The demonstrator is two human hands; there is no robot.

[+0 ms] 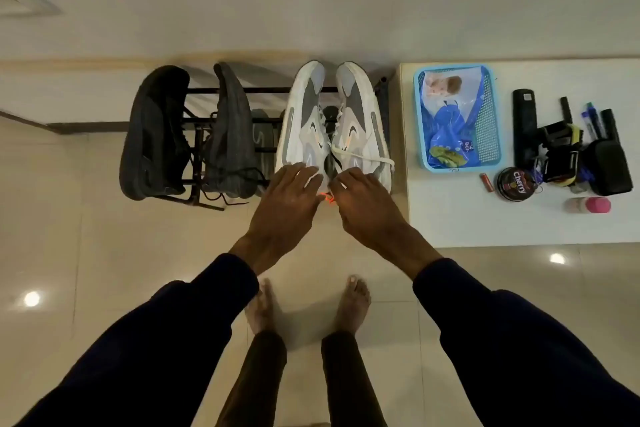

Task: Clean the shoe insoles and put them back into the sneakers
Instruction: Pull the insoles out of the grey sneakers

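Sneakers [304,121] stand paired at right end of shoe rack [270,90], toes to wall, heels toward person, long axes pointing away. Left hand [287,199], fingers straight and apart, rests on left heel. Right hand [367,208], fingers curled at right heel, grip unclear. Insoles unseen, likely inside.

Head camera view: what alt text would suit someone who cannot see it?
A person's left hand and right hand reach the heels of a pair of white sneakers on a dark shoe rack, beside two dark shoes. To the right, a white table holds a blue basket and a round tin labelled Cherry.
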